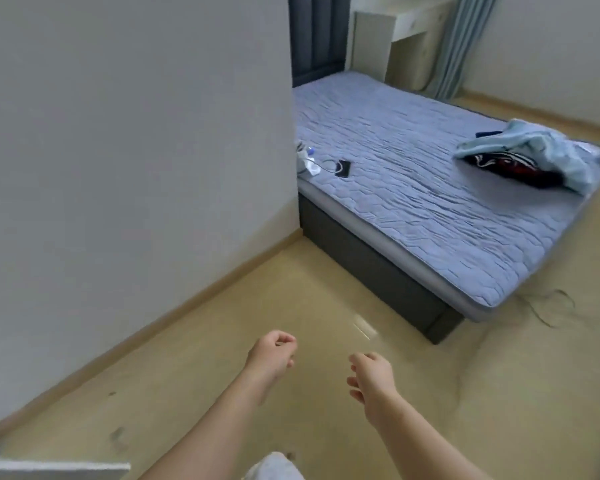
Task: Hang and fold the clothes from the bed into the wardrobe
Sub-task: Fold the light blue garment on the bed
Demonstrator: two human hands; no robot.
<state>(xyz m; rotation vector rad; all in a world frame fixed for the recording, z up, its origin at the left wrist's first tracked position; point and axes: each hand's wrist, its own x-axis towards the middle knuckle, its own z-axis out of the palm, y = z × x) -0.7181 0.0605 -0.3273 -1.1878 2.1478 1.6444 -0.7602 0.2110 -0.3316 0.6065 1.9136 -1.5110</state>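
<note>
A bed (430, 209) with a blue-grey quilted cover stands ahead on the right. Near its far right corner lies a pile of clothes: a light blue garment (541, 150) over a dark red and black one (510, 168). My left hand (272, 353) and my right hand (369, 374) hang over the floor in front of me, well short of the bed. Both have loosely curled fingers and hold nothing. The wardrobe is out of view.
A white wall (136, 150) juts out on the left up to the bed's side. A black phone (343, 168) with a white cable lies on the bed's near left edge. A thin cord (548, 306) trails on the floor beyond the bed's corner.
</note>
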